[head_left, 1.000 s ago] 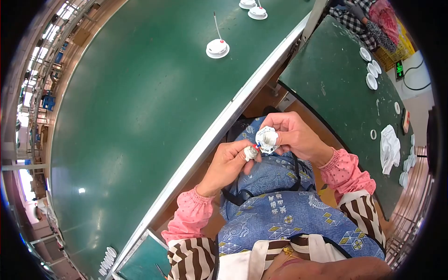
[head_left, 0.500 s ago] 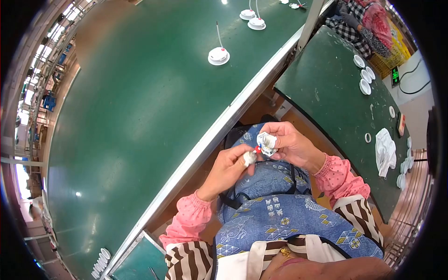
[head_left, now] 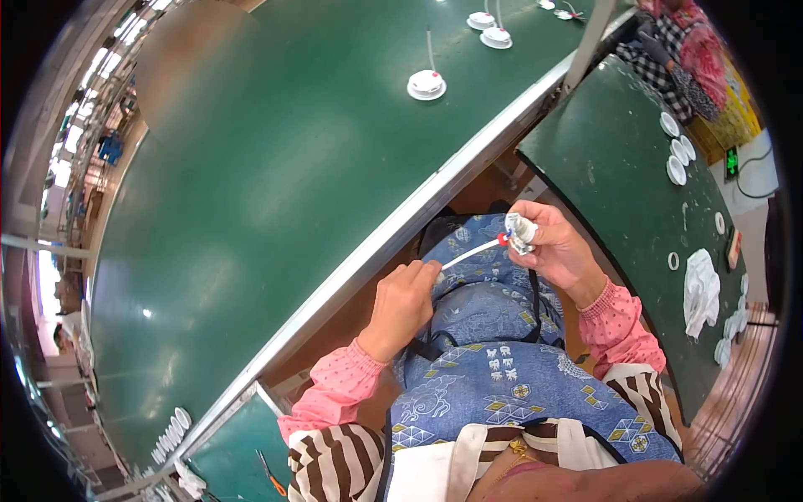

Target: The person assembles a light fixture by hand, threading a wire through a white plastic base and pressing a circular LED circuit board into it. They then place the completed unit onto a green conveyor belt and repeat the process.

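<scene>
My right hand [head_left: 554, 248] grips a small crumpled-looking white piece [head_left: 520, 233] with a red collar [head_left: 503, 239] and a bit of blue on it. From the collar a white cable [head_left: 470, 254] runs down to my left hand [head_left: 405, 294], whose fingers are closed around its lower end. A scrap of white shows at the left fingertips; the rest is hidden in the fist. Both hands are above my lap, over the patterned blue apron [head_left: 477, 314].
Round white fixtures with upright cables, one [head_left: 427, 84] nearest, stand on the long green table [head_left: 276, 192]. On the right-hand table [head_left: 611, 167] lie white discs [head_left: 676, 170], a white cloth [head_left: 701, 293] and rings [head_left: 673, 261]. Orange-handled scissors [head_left: 272, 475] lie lower left. Another person [head_left: 669, 63] sits upper right.
My left hand has drawn away from the red collar, down and left, and a length of white cable now shows between the hands. My right hand still holds the white piece.
</scene>
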A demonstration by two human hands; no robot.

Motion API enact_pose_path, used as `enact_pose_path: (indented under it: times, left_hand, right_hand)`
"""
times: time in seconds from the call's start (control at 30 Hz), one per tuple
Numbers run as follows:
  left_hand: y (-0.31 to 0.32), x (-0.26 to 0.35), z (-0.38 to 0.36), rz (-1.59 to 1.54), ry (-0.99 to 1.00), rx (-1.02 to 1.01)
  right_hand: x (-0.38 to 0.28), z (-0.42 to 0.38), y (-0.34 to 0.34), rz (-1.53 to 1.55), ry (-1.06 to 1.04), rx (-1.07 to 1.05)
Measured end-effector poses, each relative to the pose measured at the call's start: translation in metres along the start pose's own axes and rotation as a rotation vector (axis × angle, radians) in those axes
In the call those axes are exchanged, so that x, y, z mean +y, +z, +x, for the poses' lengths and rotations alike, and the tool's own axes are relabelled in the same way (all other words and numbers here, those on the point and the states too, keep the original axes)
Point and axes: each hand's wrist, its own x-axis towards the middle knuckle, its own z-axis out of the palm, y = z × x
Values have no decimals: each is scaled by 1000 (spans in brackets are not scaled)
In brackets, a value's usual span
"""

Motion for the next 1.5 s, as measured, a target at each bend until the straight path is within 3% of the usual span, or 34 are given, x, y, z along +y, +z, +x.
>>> enact_pose_path:
  times: [0.13,0.27,0.33,0.4,0.53,0.7,0.77,0.87,0.93,1.0,1.07,1.17,1.27,1.33,1.5]
  left_hand:
    - [-4,-8,-6,96,96,206]
    - [-11,-26,-20,91,18,367]
    - [-25,-35,-36,88,-115,268]
    - [-61,-53,-55,216,-188,374]
    - [-170,-115,-153,687,-575,702]
    - [-267,-177,-381,1281,-1294,1036]
    - [-290,-170,-426,1183,-1727,1107]
    - [-309,-173,-454,1129,-1909,1056]
    - [-314,-187,-478,1185,-1756,1069]
    - [-325,-196,-482,998,-1783,1156]
    - [-327,-203,-479,1031,-1721,1170]
    - [-317,-225,-465,1027,-1605,1088]
    - [-287,-215,-362,804,-1464,924]
    - [-257,-206,-286,745,-1297,726]
    - [-185,-183,-124,526,-880,491]
  right_hand:
    - [9,3,1,-38,-20,-6]
    - [26,20,9,-102,-5,-37]
    - [38,33,25,-54,-18,-37]
    - [41,50,31,-24,-26,-53]
    - [32,66,24,-9,24,-94]
    - [33,78,7,-14,59,-80]
    - [35,84,13,-36,57,-63]
    - [41,89,41,-100,91,2]
    - [44,90,56,-123,111,8]
    - [49,92,83,-168,143,13]
    - [50,91,82,-153,105,30]
    - [45,89,70,-115,119,31]
    - [42,85,64,-96,148,47]
    - [42,84,64,-99,151,1]
    - [37,73,62,2,145,46]
